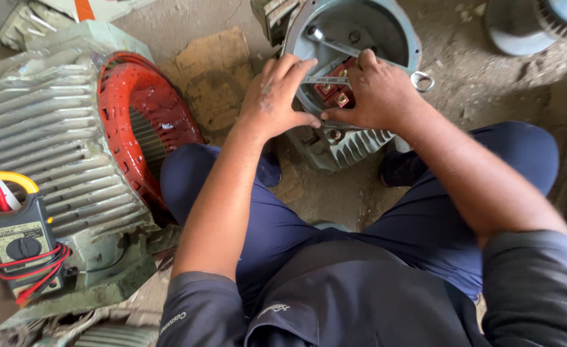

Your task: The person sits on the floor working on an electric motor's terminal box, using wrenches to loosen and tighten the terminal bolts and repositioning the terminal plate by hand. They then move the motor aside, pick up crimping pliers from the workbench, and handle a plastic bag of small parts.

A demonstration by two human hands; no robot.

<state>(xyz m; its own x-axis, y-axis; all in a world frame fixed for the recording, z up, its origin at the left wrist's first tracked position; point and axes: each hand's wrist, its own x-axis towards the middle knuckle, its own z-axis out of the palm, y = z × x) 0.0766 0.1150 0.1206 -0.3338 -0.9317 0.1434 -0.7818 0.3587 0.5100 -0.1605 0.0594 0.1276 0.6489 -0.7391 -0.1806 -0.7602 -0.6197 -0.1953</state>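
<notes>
A person crouches on a dusty floor (476,83) over a small grey-green motor housing (354,38). The left hand (277,99) rests fingers spread, empty, on the housing's near rim. The right hand (377,93) reaches inside, its grip seemingly pinching a thin metal spanner (335,48) above a red terminal block (335,93), though fingers hide the contact. Left lies a larger ribbed motor (52,148) with red windings (135,109), and a yellow clamp meter (20,241).

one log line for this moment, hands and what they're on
left hand: on motor housing rim | right hand: at red terminal block | spanner: in housing | clamp meter: left, untouched
</notes>
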